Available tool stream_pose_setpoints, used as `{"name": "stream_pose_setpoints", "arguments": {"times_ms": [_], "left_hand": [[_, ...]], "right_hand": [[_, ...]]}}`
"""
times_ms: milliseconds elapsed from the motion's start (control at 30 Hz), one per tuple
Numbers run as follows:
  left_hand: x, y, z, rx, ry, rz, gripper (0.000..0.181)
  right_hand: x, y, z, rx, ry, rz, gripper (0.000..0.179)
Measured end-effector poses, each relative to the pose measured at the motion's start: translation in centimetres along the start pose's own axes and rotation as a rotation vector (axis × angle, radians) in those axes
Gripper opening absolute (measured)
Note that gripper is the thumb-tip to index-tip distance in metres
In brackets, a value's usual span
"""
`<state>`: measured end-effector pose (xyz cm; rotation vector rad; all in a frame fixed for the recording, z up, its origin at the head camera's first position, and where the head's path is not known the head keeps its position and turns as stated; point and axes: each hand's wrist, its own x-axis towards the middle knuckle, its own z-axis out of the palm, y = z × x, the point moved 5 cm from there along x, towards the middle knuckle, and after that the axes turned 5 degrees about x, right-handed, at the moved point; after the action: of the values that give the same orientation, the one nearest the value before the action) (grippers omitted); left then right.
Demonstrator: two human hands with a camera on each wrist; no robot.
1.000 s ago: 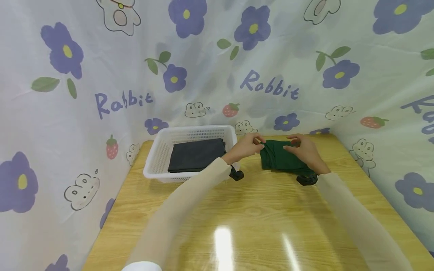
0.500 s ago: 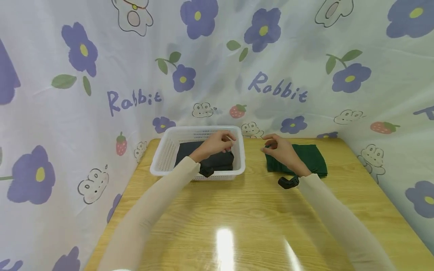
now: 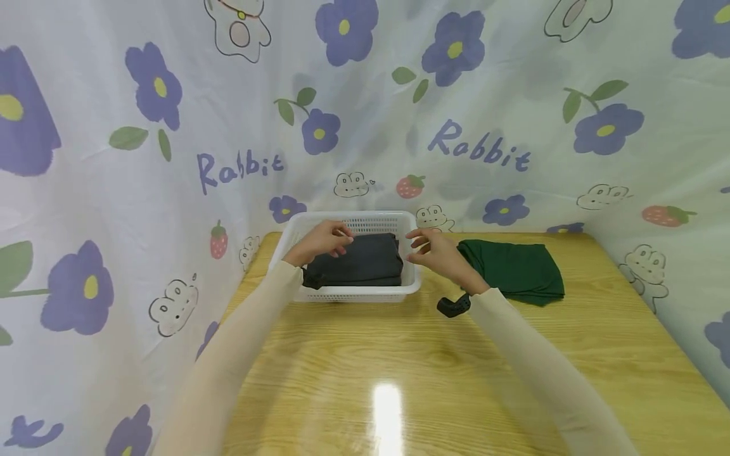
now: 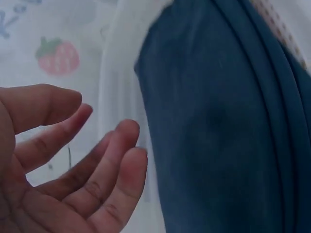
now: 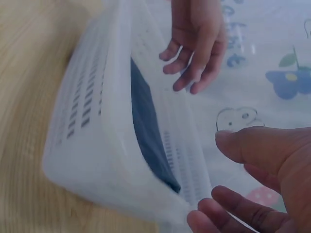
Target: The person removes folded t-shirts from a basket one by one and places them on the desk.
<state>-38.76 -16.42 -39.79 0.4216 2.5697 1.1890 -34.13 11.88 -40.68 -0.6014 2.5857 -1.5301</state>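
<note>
My left hand point(image 3: 324, 242) hovers over the left part of a white perforated plastic basket point(image 3: 348, 292), its fingers loosely bent and apart. Inside the basket lies a folded dark cloth point(image 3: 367, 259), bluish in the left wrist view, where its fold layers point(image 4: 209, 121) show near my fingers. My right hand point(image 3: 438, 254) is above the basket's right rim, thumb and fingers parted with nothing between them. In the right wrist view the dark cloth point(image 5: 148, 131) shows past the rim, apart from both hands. To the right, a folded dark green cloth point(image 3: 516, 272) lies on the table, partly behind my right wrist.
The wooden table point(image 3: 353, 354) bears the basket at its back left. A white curtain point(image 3: 376, 126) with purple flowers and rabbits stands behind and along both sides. Each wrist wears a black camera mount point(image 3: 454, 306).
Both hands have moved left, away from the green cloth, which now lies flat and released. The left hand has crossed over the basket; the right has come to its right rim. The view has turned slightly left.
</note>
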Motion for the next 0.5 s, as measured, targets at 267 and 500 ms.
{"name": "stream_pose_setpoints", "arguments": {"times_ms": [267,500], "left_hand": [[-1.2,-2.9,-1.9,0.063,-0.018,-0.141,0.035],[-1.6,-5.4,-2.0,0.095,-0.133,-0.262,0.05]], "right_hand": [[2.0,-1.4,3.9,-0.085,-0.072,-0.016,0.05],[3.3,-1.5,6.3,-0.168,-0.089,0.028,0.056]]}}
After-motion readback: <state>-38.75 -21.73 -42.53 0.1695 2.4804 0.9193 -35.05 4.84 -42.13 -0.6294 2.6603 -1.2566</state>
